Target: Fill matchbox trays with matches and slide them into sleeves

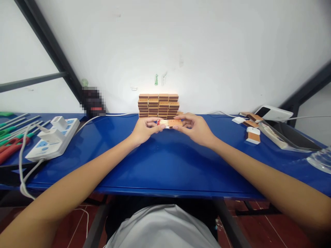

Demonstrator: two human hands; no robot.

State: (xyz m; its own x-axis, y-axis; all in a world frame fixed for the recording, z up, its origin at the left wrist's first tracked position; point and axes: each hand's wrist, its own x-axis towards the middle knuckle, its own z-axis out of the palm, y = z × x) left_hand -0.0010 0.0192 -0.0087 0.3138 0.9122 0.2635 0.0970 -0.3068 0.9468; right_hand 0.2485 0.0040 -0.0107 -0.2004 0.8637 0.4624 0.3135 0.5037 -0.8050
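Between my two hands is a matchbox, its inner tray slid partly out to the left so that red-tipped matches show. My left hand pinches the tray's left end between thumb and fingers. The thumb and fingers of my right hand grip the sleeve at its right end. Just behind the hands, against the wall, stands a stack of matchboxes in several columns and layers. The lower part of the stack is partly hidden by my hands and the held box.
On the blue table, a white power strip with plugged-in adapters and scissors lie at left. To the right are loose matchbox parts, a white device, a black-lined open case and clear plastic.
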